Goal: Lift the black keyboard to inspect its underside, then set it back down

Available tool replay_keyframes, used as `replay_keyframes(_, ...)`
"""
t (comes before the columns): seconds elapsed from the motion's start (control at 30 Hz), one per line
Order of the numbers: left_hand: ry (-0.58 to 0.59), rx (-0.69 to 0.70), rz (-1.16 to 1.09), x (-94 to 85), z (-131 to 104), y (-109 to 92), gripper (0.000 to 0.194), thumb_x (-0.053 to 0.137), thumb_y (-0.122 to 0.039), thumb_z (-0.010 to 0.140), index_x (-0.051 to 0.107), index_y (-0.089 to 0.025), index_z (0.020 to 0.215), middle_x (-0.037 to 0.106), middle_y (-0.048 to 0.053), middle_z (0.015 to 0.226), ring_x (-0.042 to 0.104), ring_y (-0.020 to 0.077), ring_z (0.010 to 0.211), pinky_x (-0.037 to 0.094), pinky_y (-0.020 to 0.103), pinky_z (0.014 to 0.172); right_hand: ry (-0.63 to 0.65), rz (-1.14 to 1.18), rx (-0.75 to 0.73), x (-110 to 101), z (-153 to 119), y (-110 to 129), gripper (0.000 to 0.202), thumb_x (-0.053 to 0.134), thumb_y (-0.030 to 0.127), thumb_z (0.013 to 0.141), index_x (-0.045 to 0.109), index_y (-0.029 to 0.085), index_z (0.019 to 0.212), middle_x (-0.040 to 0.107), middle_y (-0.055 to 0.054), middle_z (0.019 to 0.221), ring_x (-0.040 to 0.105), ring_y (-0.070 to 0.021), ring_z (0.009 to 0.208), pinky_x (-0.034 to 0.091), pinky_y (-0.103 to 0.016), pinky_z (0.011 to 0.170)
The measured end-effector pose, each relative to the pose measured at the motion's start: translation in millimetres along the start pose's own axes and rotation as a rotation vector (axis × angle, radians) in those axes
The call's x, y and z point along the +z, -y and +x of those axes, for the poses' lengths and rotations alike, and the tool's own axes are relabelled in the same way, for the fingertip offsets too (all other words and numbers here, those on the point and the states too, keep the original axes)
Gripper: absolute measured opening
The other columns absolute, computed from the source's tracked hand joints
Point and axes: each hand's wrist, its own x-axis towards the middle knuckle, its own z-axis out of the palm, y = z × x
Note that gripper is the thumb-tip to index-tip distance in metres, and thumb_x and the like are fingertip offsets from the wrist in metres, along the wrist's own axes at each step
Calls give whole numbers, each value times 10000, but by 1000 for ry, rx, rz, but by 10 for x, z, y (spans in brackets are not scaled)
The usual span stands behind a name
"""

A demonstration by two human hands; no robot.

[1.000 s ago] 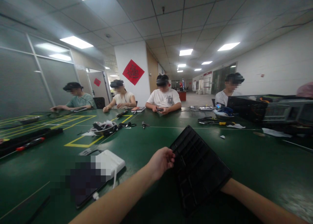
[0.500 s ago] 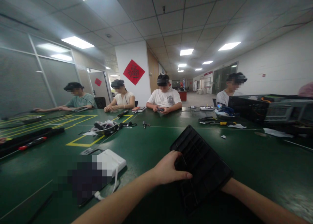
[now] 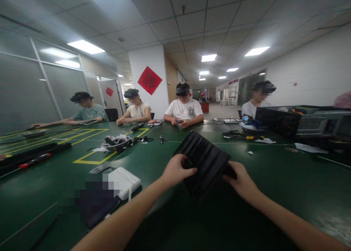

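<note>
**Black tray held between both hands above the counter**

A black tray (image 3: 204, 161) was held up over the green counter (image 3: 274, 181), tilted so that its ribbed face was turned toward the camera. Its long axis ran from lower right to upper left, away from the person, with the far corner pointing toward the people seated across the counter. The left hand (image 3: 175, 170) was clamped on the tray's near left edge, the thumb laid over the face and the fingers hidden behind it. The right hand (image 3: 241, 179) was closed on the near right corner, where the thumb could not be made out clearly. The tray thus lay between the two hands and just beyond them, each hand being about equally near to it; most of its length stood out past the fingers.

A white box (image 3: 123, 181) with a cable was seen on the counter, well apart to the left of the left forearm. A screwdriver (image 3: 252, 138) lay farther off, beyond the tray to the right.
</note>
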Motion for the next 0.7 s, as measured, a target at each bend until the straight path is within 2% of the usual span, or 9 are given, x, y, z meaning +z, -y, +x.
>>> replay_keyframes(0.07, -35, -137, 142, -232, 193, 221, 545, 564, -591, 590, 574, -143, 900, 605, 55, 847, 562, 180, 757, 399, 229, 603, -98, -298, 97, -131, 99, -105, 456, 482, 277, 733, 419, 137, 1163, 460, -88, 1139, 330, -235, 1121, 286, -405, 984)
replay_keyframes(0.13, -21, -309, 277, -503, 370, 485, 557, 513, -624, 610, 590, -141, 876, 623, 65, 849, 581, 199, 772, 400, 235, 600, -135, -481, 240, -252, 178, -244, 494, 458, 319, 752, 383, 134, 1204, 455, -92, 1161, 314, -255, 1137, 293, -397, 975)
replay_keyframes(0.23, -1, -475, 380, -879, 530, 882, 569, 508, -624, 599, 619, -91, 761, 635, 147, 814, 589, 287, 794, 406, 291, 602, -92, -537, 441, -345, 236, -446, 573, 442, 373, 751, 320, 122, 1252, 472, -110, 1158, 367, -298, 1105, 345, -426, 916)
replay_keyframes(0.33, 14, -602, 461, -1116, 546, 1194, 561, 536, -582, 592, 626, -62, 785, 620, 209, 908, 565, 347, 883, 416, 331, 642, -118, -548, 505, -342, 251, -520, 636, 448, 404, 729, 300, 86, 1258, 420, -152, 1197, 364, -317, 1112, 317, -444, 934)
replay_keyframes(0.43, 50, -670, 492, -1198, 499, 1409, 522, 551, -530, 618, 627, -55, 820, 605, 218, 975, 556, 348, 916, 420, 348, 690, -233, -569, 536, -331, 255, -479, 663, 426, 445, 725, 270, 98, 1268, 318, -142, 1262, 280, -310, 1175, 271, -427, 977)
replay_keyframes(0.5, 76, -693, 492, -1202, 483, 1518, 502, 561, -504, 638, 626, -46, 832, 600, 210, 996, 550, 342, 929, 418, 351, 722, -284, -558, 568, -338, 260, -453, 648, 403, 452, 732, 276, 99, 1260, 304, -135, 1263, 277, -297, 1176, 273, -407, 982)
replay_keyframes(0.6, 110, -708, 478, -1185, 513, 1652, 467, 575, -468, 679, 618, -36, 852, 600, 168, 996, 542, 319, 938, 417, 349, 766, -289, -538, 593, -351, 276, -454, 646, 400, 462, 732, 285, 100, 1254, 321, -138, 1248, 301, -278, 1165, 268, -398, 986)
replay_keyframes(0.7, 125, -706, 459, -1168, 571, 1744, 350, 521, -374, 788, 561, -87, 984, 568, 96, 1024, 544, 232, 924, 436, 364, 780, -255, -543, 602, -355, 289, -454, 660, 421, 466, 719, 291, 102, 1254, 322, -132, 1247, 277, -264, 1185, 220, -374, 1014)
